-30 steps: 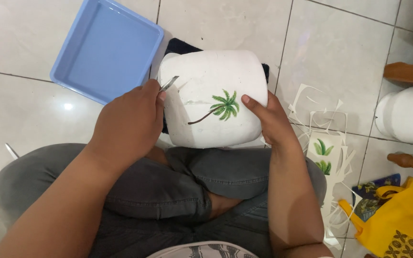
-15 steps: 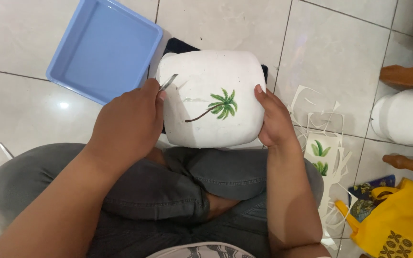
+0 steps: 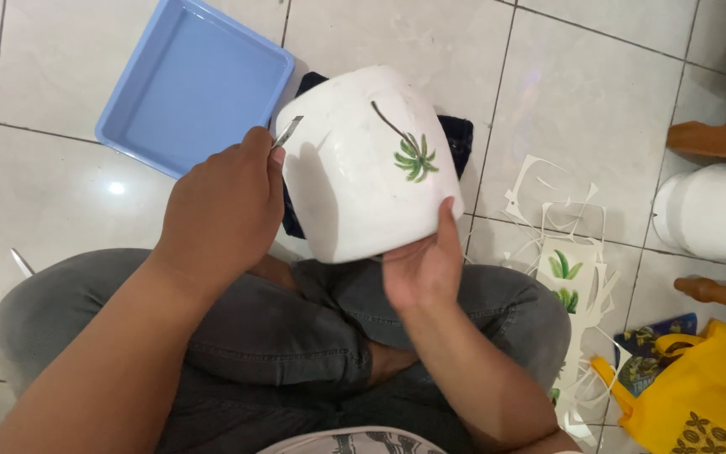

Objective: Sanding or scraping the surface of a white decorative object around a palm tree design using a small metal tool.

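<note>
White pot (image 3: 355, 168) with a palm-tree picture (image 3: 413, 155) sits above the lap — right hand (image 3: 422, 265) grips its near edge, left hand (image 3: 220, 210) pinches a thin metal tool (image 3: 287, 132) against its left side.

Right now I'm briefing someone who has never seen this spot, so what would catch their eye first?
The white pot with a green palm tree picture, held at centre in the right hand while the left hand holds a thin metal tool to its edge. A blue tray lies on the tiled floor at upper left, and a yellow bag sits at lower right.
</note>
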